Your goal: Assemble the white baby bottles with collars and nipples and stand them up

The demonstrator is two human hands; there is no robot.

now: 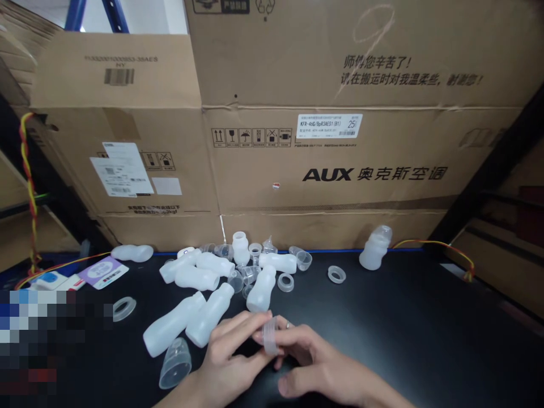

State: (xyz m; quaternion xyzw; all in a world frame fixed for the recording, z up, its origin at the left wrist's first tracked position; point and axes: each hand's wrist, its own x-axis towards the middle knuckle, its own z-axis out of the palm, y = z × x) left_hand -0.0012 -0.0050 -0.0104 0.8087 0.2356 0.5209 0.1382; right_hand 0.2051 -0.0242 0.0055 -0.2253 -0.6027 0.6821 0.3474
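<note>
Both of my hands meet low in the middle of the picture over a black table [425,328]. My left hand [229,354] and my right hand [314,362] pinch one translucent plastic ring [270,335] between their fingertips, the ring standing on edge. Just beyond my fingers lies a pile of frosted white plastic bottles [199,317] on their sides. A clear dome cap [175,362] rests beside my left wrist.
Loose rings [336,274] and clear caps [303,259] lie scattered behind the pile. One capped bottle [374,247] leans against large cardboard boxes [340,170] that wall off the back. A single ring [124,307] and printed cards [102,272] lie at the left.
</note>
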